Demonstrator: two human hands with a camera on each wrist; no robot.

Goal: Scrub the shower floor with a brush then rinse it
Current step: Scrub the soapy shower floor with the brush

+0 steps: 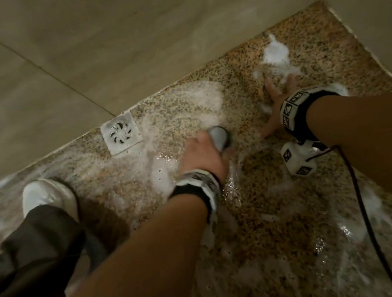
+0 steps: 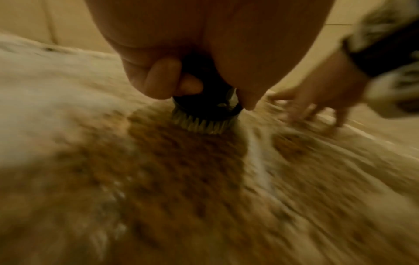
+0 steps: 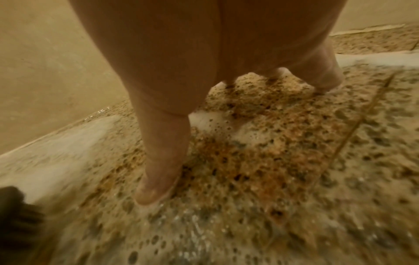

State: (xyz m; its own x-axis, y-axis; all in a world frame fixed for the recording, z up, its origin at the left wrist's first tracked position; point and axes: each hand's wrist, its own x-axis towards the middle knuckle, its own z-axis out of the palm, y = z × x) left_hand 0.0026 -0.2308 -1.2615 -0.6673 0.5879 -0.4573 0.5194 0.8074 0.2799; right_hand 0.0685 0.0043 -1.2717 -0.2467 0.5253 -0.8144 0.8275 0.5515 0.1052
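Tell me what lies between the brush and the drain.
In the head view, only wet speckled floor with smeared foam lies between the brush and the drain; no object.

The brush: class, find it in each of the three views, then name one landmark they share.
Head: brush at centre, held by the left hand.
Left wrist: upper centre, bristles on the floor.
Right wrist: probably the dark blur at the lower left edge.
Shared landmark: foam on the speckled floor.

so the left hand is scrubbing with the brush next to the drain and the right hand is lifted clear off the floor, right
Not quite: the right hand is planted on the wet floor with fingers spread, as the right wrist view shows. The left hand does grip the brush near the drain.
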